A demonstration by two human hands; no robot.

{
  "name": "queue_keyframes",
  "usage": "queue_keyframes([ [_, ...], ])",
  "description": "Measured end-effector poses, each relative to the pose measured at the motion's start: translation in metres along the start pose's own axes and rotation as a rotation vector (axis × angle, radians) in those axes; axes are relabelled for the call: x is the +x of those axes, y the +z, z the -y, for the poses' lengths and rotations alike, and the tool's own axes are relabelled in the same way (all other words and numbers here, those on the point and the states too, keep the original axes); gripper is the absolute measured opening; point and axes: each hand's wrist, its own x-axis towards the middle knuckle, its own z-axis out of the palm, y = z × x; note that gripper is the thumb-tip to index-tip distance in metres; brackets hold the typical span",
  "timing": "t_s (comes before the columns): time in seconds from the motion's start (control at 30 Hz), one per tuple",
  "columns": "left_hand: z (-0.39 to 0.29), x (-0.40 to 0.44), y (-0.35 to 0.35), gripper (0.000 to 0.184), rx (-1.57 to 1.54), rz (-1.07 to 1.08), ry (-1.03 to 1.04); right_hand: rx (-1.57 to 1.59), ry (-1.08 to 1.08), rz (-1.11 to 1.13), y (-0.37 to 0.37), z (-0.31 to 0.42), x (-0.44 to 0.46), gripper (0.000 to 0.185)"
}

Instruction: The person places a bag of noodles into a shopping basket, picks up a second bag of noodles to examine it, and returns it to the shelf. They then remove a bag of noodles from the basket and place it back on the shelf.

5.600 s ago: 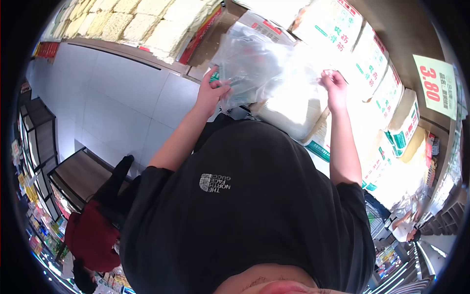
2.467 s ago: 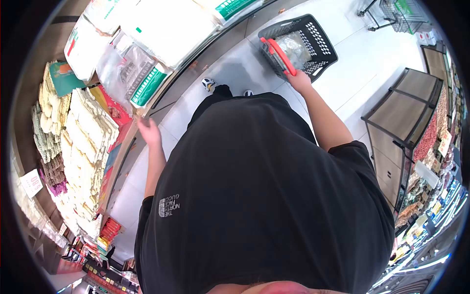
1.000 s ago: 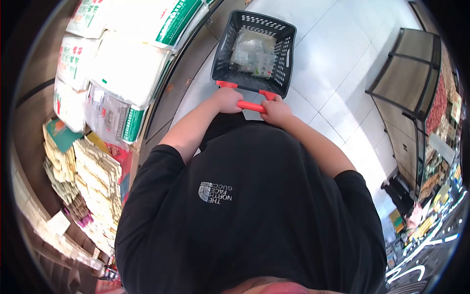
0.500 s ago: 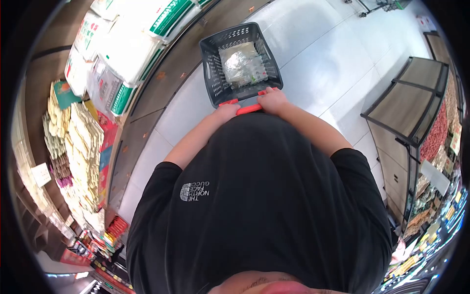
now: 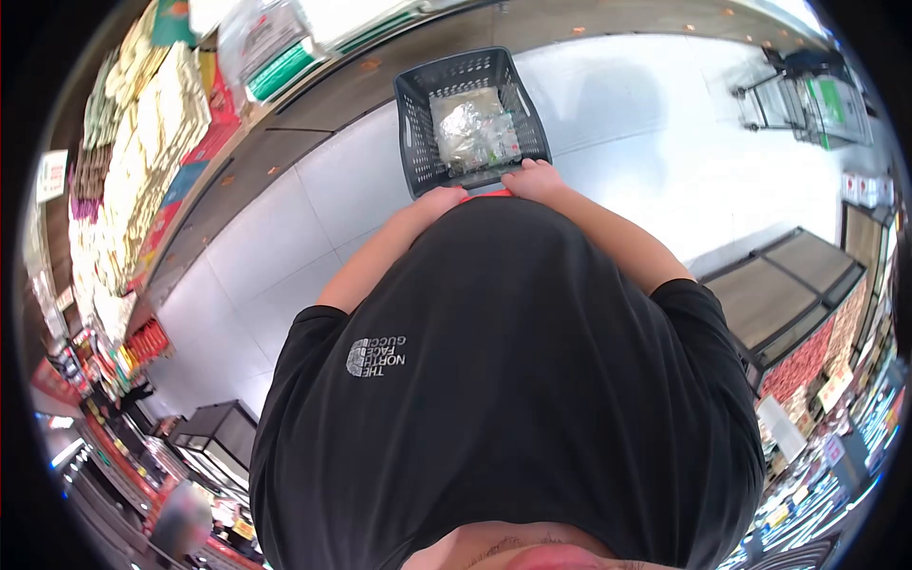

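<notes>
A dark grey perforated shopping basket (image 5: 407,142) is directly in front of me, with a red handle (image 5: 490,194) on its near side. Inside it lie clear plastic packages (image 5: 475,131); what they contain is hard to make out. My left hand (image 5: 440,200) is closed around the left part of the handle. On the right part, my right hand (image 5: 534,179) grips it too, close to the basket's rim. My torso partly hides the handle.
Shelving with white-and-green sacks (image 5: 275,57) and stacked pale bundles (image 5: 166,142) runs along the left. A shopping cart (image 5: 817,104) stands at the upper right. A display stand (image 5: 784,285) holding loose goods is at right. Pale tiled floor (image 5: 627,142) lies ahead.
My view has turned to the right: the left shelving now stretches across the top, and the shopping cart has come further into sight. Both hands stay on the handle, the basket before me.
</notes>
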Motion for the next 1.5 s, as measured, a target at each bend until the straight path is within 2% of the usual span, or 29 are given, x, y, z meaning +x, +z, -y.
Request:
queue_keyframes([
  [0.03,0.003,-0.005,-0.004,0.034,0.044,-0.007,0.016,0.003,-0.012,0.016,-0.007,0.003,0.006,0.018],
  [0.13,0.024,-0.012,-0.011,0.034,-0.217,-0.068,-0.107,0.005,-0.028,0.064,-0.031,0.026,0.017,0.019],
  [0.23,0.041,-0.036,-0.024,0.033,0.177,-0.134,0.121,-0.025,-0.071,0.032,-0.032,0.044,0.046,0.020],
  [0.3,0.050,-0.052,-0.033,0.034,0.299,-0.176,0.136,-0.010,-0.102,0.058,-0.040,0.059,0.064,0.023],
  [0.37,0.051,-0.082,-0.031,0.035,0.249,-0.245,0.081,-0.046,-0.213,0.160,-0.046,0.069,0.089,0.026],
  [0.43,0.066,-0.098,-0.045,0.036,0.233,-0.348,0.059,0.000,-0.173,0.170,-0.038,0.076,0.124,0.032],
  [0.5,0.071,-0.097,-0.043,0.037,-0.006,-0.352,-0.015,-0.016,-0.205,0.238,-0.055,0.082,0.132,0.034],
  [0.53,0.095,-0.074,-0.037,0.037,-0.012,-0.372,0.034,-0.028,-0.257,0.223,-0.050,0.074,0.143,0.036],
  [0.57,0.115,-0.054,-0.031,0.037,-0.019,-0.389,0.080,-0.037,-0.226,0.273,-0.067,0.079,0.141,0.042],
  [0.63,0.112,-0.052,-0.027,0.038,0.032,-0.394,0.123,0.142,-0.042,0.413,-0.111,0.094,0.135,0.062],
  [0.7,0.116,-0.039,-0.020,0.038,-0.140,-0.434,0.055,0.111,-0.051,0.412,-0.112,0.088,0.151,0.057],
  [0.73,0.117,-0.037,-0.019,0.037,-0.031,-0.445,0.088,0.082,-0.076,0.419,-0.116,0.086,0.161,0.054],
  [0.8,0.116,-0.026,-0.011,0.036,-0.300,-0.493,0.048,-0.042,-0.203,0.465,-0.128,0.080,0.177,0.049],
  [0.9,0.108,-0.013,-0.006,0.036,-0.370,-0.562,0.016,-0.258,-0.426,0.417,-0.126,0.068,0.207,0.040],
  [0.97,0.101,-0.001,-0.004,0.036,-0.419,-0.621,0.001,-0.064,-0.365,0.310,-0.095,0.047,0.238,0.036],
  [1.03,0.093,0.015,0.000,0.036,-0.467,-0.672,-0.013,-0.016,-0.431,0.266,-0.107,0.042,0.242,0.034],
  [1.13,0.088,0.030,0.013,0.037,-0.521,-0.734,-0.037,-0.334,-0.676,0.351,-0.131,0.038,0.242,0.033],
  [1.3,0.101,0.068,0.027,0.037,-0.618,-0.841,-0.054,-0.405,-0.802,0.248,-0.108,0.022,0.260,0.026],
  [1.37,0.108,0.076,0.028,0.038,-0.592,-0.872,-0.059,-0.469,-0.824,0.218,-0.112,0.025,0.265,0.025],
  [1.47,0.067,0.039,0.015,0.042,-0.239,-0.875,-0.085,-0.518,-0.807,0.293,-0.122,0.032,0.271,0.026],
  [1.5,0.052,0.032,0.014,0.042,-0.283,-0.884,-0.131,-0.535,-0.815,0.309,-0.127,0.034,0.274,0.027],
])
